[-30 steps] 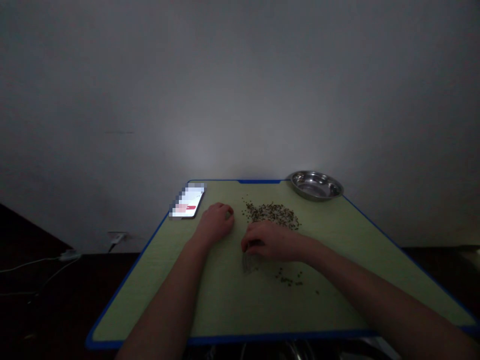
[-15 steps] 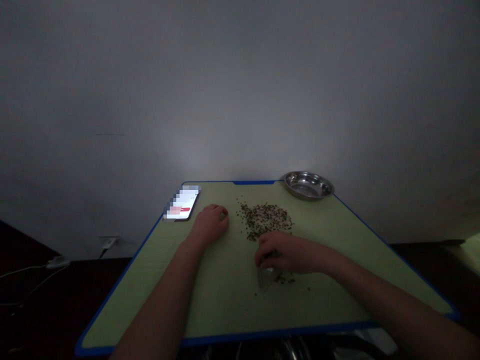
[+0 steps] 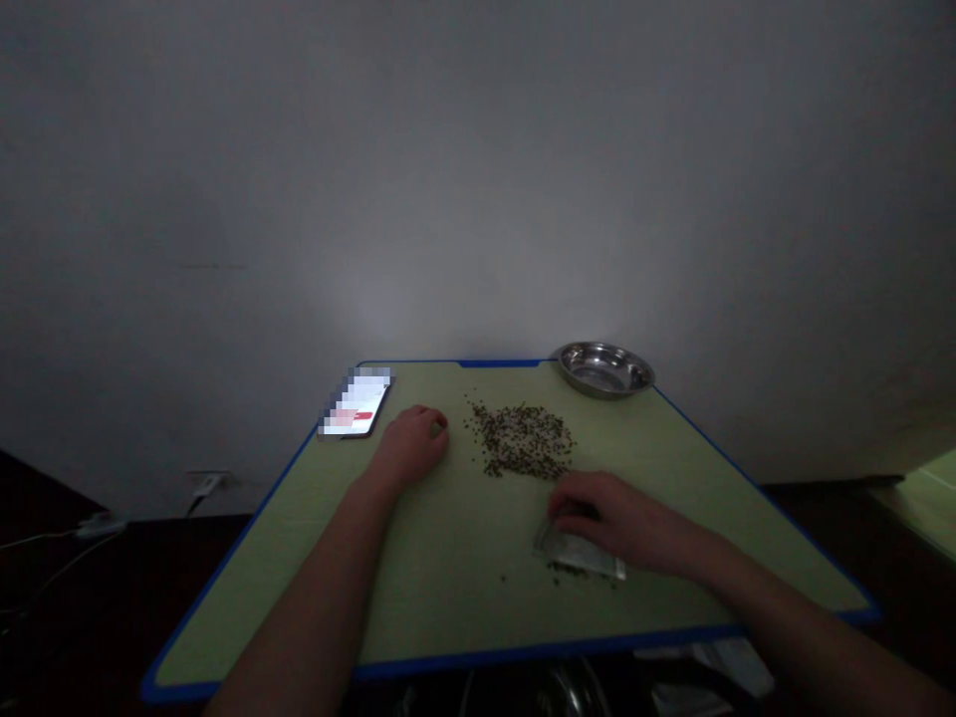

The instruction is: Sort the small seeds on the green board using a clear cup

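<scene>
My left hand (image 3: 413, 443) rests on the green table, its fingers curled into a loose fist with nothing visible in it. It lies left of a spread of small dark grains or seeds (image 3: 527, 438). My right hand (image 3: 597, 513) is closed on the upper part of a flat, translucent plastic piece (image 3: 587, 558); whether it is a bag or a sheet I cannot tell. This hand is just below the right side of the spread. Several dark grains (image 3: 568, 571) lie along the plastic's lower edge. Shadow partly hides the right fingertips.
A shallow steel bowl (image 3: 606, 370) sits at the far right corner of the table (image 3: 448, 597), which has a blue rim. At the far left lies a phone (image 3: 358, 403) with a lit screen. A grey wall (image 3: 478, 199) stands behind.
My right hand has moved right and slightly toward me with the plastic piece, which now lies flatter and at another angle. The left hand stays in place; the view has shifted slightly.
</scene>
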Motion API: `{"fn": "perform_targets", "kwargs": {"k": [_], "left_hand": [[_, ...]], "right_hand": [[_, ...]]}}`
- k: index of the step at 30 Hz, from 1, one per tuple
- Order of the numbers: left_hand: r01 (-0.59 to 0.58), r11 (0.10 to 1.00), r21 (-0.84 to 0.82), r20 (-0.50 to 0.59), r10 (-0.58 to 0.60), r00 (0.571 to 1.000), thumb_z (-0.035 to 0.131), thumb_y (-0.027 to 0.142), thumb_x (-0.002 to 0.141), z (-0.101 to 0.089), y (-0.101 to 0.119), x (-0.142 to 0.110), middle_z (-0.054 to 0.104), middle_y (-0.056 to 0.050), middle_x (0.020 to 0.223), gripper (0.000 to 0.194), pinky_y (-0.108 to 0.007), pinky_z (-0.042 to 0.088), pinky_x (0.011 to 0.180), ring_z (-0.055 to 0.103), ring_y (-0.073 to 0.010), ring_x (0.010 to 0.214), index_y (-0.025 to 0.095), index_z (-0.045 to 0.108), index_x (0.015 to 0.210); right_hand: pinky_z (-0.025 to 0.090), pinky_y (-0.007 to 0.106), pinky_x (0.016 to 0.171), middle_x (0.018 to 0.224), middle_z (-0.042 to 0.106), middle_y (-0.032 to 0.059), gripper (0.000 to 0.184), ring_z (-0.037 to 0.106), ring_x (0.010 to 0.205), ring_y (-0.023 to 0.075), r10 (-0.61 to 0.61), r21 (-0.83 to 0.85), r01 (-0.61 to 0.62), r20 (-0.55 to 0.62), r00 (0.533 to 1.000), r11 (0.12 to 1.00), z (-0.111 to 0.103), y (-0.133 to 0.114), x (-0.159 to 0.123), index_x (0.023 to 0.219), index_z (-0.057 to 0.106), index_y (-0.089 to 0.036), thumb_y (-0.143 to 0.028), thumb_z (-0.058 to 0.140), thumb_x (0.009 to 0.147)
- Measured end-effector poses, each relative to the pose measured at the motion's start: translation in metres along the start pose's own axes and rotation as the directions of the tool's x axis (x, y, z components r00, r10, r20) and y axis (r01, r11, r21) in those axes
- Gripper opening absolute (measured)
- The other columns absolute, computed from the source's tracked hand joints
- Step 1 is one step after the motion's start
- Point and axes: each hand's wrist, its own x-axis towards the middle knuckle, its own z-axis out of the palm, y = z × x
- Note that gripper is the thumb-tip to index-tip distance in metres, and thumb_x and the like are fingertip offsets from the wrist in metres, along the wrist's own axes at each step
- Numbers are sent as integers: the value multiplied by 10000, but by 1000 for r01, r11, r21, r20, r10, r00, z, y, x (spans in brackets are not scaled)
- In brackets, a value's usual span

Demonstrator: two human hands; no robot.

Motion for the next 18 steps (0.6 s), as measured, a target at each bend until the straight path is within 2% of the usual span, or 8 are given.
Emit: {"fn": "perform_targets", "kwargs": {"k": [5,10,13,16,18], "left_hand": [[-9,1000,-4,-2,9,1000,443,279,777,-2,2,-1,631,-102,1043,306,-338,428,914,567,-219,993,169,651,972],[-7,1000,-5,0,7,1000,438,287,785,-2,2,-1,630,-103,1051,310,-338,425,922,565,-220,1005,172,653,975],[-8,1000,-6,3,8,1000,441,288,783,-2,2,-1,630,-101,1046,301,-341,424,923,565,-221,1003,177,652,966],[-7,1000,-1,10,7,1000,444,289,781,-1,2,0,630,-102,1048,301,-343,427,918,566,-222,1000,176,650,969],[-7,1000,1,13,7,1000,445,287,781,-2,2,0,629,-103,1053,306,-339,426,921,565,-222,1005,172,649,977]], "right_hand": [[436,263,686,837,656,27,119,582,759,151,6,-6,-7,-68,998,1000,-9,11,-7,869,642,-189,-189,524,849],[440,270,675,839,661,25,126,585,745,154,82,-3,-83,-51,995,997,-10,23,-20,881,629,-198,-229,509,865],[448,282,668,830,662,27,150,589,729,160,148,-36,-152,-92,985,988,-10,29,-36,908,622,-203,-265,489,874],[460,290,609,716,647,18,200,591,638,167,226,-74,-239,-151,962,968,-7,34,-58,927,614,-199,-316,459,883],[480,310,634,753,669,31,247,622,674,185,264,-95,-288,-209,942,953,-1,36,-72,972,612,-201,-343,426,893]]}}
